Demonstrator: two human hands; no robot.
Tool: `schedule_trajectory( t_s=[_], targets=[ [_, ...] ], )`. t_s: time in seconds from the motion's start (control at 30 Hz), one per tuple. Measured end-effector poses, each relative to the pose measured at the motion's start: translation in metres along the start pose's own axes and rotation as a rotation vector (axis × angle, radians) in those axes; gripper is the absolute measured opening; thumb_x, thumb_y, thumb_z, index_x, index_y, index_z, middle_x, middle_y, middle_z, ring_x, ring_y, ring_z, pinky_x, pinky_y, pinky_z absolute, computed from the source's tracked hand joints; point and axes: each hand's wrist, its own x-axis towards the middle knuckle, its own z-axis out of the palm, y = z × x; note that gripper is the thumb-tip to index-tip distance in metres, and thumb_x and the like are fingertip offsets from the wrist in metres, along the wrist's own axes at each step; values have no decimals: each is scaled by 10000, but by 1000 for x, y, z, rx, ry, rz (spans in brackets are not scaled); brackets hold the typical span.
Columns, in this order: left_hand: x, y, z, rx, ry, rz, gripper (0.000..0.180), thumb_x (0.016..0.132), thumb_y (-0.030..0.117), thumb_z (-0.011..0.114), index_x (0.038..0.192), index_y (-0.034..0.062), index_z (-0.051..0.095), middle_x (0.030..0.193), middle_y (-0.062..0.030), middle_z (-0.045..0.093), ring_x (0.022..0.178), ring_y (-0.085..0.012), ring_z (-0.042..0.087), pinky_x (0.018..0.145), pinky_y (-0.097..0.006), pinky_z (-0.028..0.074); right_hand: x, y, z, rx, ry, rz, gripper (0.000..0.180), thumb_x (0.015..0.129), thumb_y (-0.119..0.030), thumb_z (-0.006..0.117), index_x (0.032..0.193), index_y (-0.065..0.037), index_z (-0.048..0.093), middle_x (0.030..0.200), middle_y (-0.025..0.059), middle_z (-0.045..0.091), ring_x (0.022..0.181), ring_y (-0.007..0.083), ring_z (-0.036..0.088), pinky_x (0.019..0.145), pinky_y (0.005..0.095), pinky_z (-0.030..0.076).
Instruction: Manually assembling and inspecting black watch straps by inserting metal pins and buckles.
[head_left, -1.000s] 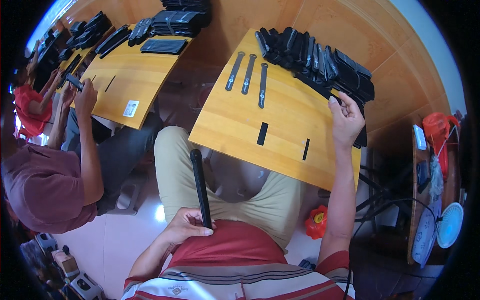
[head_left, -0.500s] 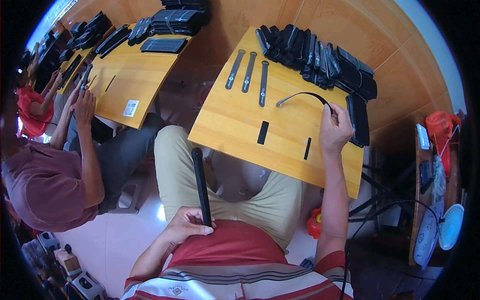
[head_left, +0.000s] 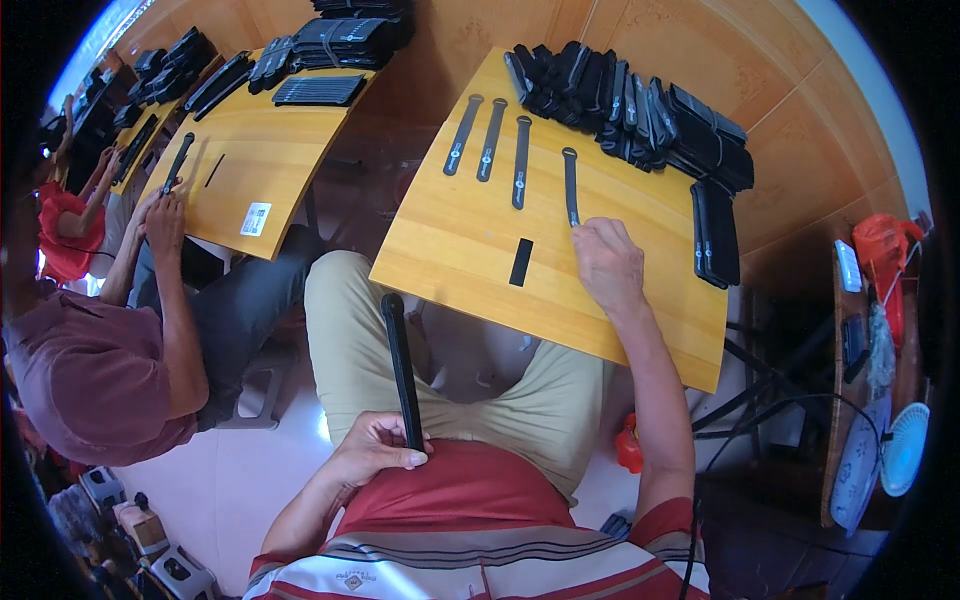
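My left hand (head_left: 385, 448) is closed around the lower end of a bundle of black straps (head_left: 402, 375), held upright over my lap. On the yellow wooden table, my right hand (head_left: 608, 262) has its fingers curled over the near end of a flat grey strap (head_left: 571, 183). That strap lies straight, its slotted end pointing away from me; its near end is hidden under my fingers. To its left lie a strap (head_left: 521, 165), a second strap (head_left: 491, 142) and a third strap (head_left: 463, 138), roughly parallel. A short black strip (head_left: 521, 262) sits nearer the front edge.
Piled straps (head_left: 590, 95) and banded bundles (head_left: 710, 140) line the table's (head_left: 450, 250) far edge; more black bundles (head_left: 715, 235) lie at its right. Leftward, a co-worker (head_left: 100, 370) handles a strap at another table (head_left: 270, 150). A side shelf (head_left: 835, 440) stands right, with a cable nearby.
My right hand has moved left and toward me, laying the strap, which was bowed in the air, flat beside the others. My forearm now covers a second black strip. My left hand stays put.
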Motion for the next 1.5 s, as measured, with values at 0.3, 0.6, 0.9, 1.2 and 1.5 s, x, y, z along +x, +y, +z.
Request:
schedule_trajectory(
  t_s=[0.3,0.6,0.9,1.2,1.5],
  targets=[
    [2,3,2,-23,-2,-15,220,786,-24,779,988,-10,692,926,-86,715,743,-89,632,671,-222,521,17,-4,10,74,-180,81,134,869,-160,663,939,-53,704,1009,67,668,985,258,613,764,408,539],
    [7,2,4,12,0,8,185,803,-11,772,970,-6,692,913,-78,703,724,-83,622,656,-222,516,22,-4,12,90,-233,123,194,897,-187,644,1003,-40,711,1086,93,687,1018,277,621,824,399,533],
    [18,4,12,-14,26,44,207,820,-8,759,1009,-4,674,918,-52,697,728,-78,616,672,-218,513,23,-9,14,123,-121,118,189,882,-200,644,964,-39,698,1074,82,681,1006,288,618,825,406,530],
    [38,8,26,-96,143,167,211,849,-5,727,1046,8,650,942,-49,686,746,-83,618,676,-222,518,-39,-144,-40,882,-261,-122,327,725,-190,826,979,-30,695,1048,106,667,889,260,682,761,366,568],
    [43,11,31,-161,86,247,235,889,2,689,1119,6,642,1021,-29,673,918,-79,619,814,-238,526,-73,-174,-23,1087,-175,3,354,707,-87,833,1016,-8,679,1048,126,639,863,257,689,710,329,575]
  ],
)
